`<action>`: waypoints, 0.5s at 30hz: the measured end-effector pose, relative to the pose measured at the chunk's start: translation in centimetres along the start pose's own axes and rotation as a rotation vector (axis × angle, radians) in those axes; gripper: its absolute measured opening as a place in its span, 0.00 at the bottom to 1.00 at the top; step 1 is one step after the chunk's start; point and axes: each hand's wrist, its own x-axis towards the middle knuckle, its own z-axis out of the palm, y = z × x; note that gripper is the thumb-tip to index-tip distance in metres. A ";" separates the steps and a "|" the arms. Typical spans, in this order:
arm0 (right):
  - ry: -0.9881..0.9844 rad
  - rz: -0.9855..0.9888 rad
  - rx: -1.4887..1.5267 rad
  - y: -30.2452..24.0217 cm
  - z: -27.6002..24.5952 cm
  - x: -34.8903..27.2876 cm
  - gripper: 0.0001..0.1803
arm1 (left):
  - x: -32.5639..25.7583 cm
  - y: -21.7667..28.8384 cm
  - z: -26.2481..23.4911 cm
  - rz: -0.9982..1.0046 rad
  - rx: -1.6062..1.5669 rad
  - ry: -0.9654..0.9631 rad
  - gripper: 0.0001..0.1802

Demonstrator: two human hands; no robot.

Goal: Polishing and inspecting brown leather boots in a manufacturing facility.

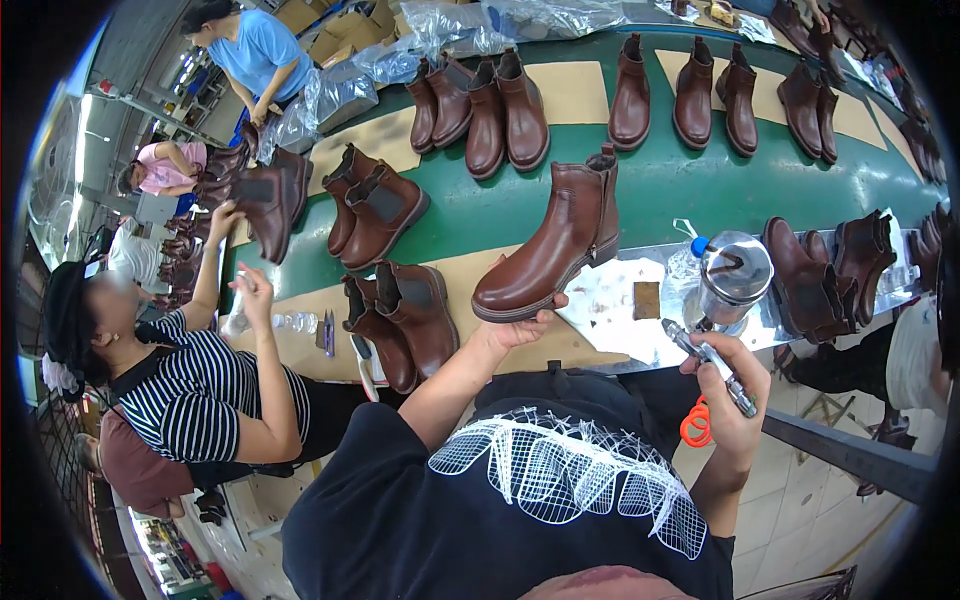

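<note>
My left hand holds up a brown leather ankle boot from beneath its sole, toe pointing left, its side zip facing right. In my closed right hand is a silver metal spray gun, to the right of the boot and apart from it. Just beyond the gun is a clear round cup with a blue cap; whether it joins the gun I cannot tell. An orange coiled hose hangs by my right wrist. Behind the boot and cup lies a stained white sheet with a small brown patch on it.
Brown boots stand on the green table to the left, along the far side and at right. At left a co-worker in stripes holds a boot pair. A dark metal bar runs off to the right.
</note>
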 end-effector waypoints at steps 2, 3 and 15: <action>-0.014 0.010 -0.011 0.2 -0.3 0.6 0.13 | -0.2 0.0 0.0 -0.017 -0.064 -0.013 0.53; -0.019 0.010 -0.022 0.0 -0.5 0.8 0.13 | -0.1 -0.2 0.2 -0.019 -0.039 -0.024 0.53; 0.052 0.043 -0.082 0.6 -1.1 1.8 0.14 | 0.8 -0.8 0.7 -0.017 0.026 -0.101 0.42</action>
